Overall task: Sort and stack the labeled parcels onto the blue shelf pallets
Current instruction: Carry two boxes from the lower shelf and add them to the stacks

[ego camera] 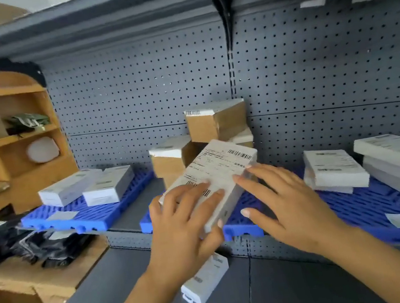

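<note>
One white labeled parcel [211,181] sits tilted above the front edge of the middle blue pallet [242,223]. We note the left hand [182,228] gripping its near end, fingers on the label and thumb at its lower corner. The right hand [282,206] lies spread against its right side, fingertips touching. Behind it, brown boxes [215,122] stack against the pegboard [131,96]. Toward the right edge, white parcels [334,168] are stacked on the pallet; two more [86,187] rest on the left pallet [85,215]. Another parcel [204,280] lies on the lower shelf [135,276].

Blue pallets [93,216] on grey shelf [131,219]
</note>
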Demonstrator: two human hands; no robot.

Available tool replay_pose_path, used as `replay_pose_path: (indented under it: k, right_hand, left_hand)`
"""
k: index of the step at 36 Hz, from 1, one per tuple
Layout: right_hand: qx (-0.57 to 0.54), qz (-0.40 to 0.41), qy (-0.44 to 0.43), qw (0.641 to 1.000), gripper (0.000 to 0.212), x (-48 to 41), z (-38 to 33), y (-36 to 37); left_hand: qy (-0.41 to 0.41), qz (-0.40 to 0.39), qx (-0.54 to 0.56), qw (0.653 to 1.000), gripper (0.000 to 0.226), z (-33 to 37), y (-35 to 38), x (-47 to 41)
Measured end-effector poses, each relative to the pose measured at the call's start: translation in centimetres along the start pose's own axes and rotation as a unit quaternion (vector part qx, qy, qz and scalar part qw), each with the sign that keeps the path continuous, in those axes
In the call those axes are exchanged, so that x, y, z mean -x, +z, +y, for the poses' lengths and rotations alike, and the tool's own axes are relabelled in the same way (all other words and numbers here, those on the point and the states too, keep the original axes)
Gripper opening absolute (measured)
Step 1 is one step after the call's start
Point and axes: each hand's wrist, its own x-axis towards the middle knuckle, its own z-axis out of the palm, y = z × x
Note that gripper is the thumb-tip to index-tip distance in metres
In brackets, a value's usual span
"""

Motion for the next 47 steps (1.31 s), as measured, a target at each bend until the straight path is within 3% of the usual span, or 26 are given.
replay_pose_path:
  k: [11, 27, 38, 44, 47]
  right_hand:
    - [-0.054, 0.021, -0.041, 0.997, 0.053, -6.8, -12.5, 5.1]
    - [-0.041, 0.006, -0.096, 0.994, 0.056, -19.0, -20.2, 14.7]
    - [-0.029, -0.058, -0.041, 0.997, 0.060, -28.2, -20.4, 23.1]
    - [-0.010, -0.181, 0.004, 0.983, 0.080, -30.7, -20.1, 27.0]
    - [-0.001, -0.222, 0.027, 0.975, 0.064, -31.5, -20.5, 28.0]
  left_hand:
    - [-0.028, -0.015, -0.031, 0.999, 0.040, -11.1, -7.6, 6.7]
    - [-0.061, -0.019, -0.094, 0.994, 0.040, -26.3, -8.6, 10.0]
    - [-0.091, -0.059, -0.096, 0.989, 0.039, -39.8, -3.8, 9.7]
    - [-0.118, -0.078, -0.092, 0.986, 0.039, -45.8, -1.8, 9.6]
    - [-0.114, -0.084, -0.079, 0.987, 0.038, -48.2, -0.9, 9.4]
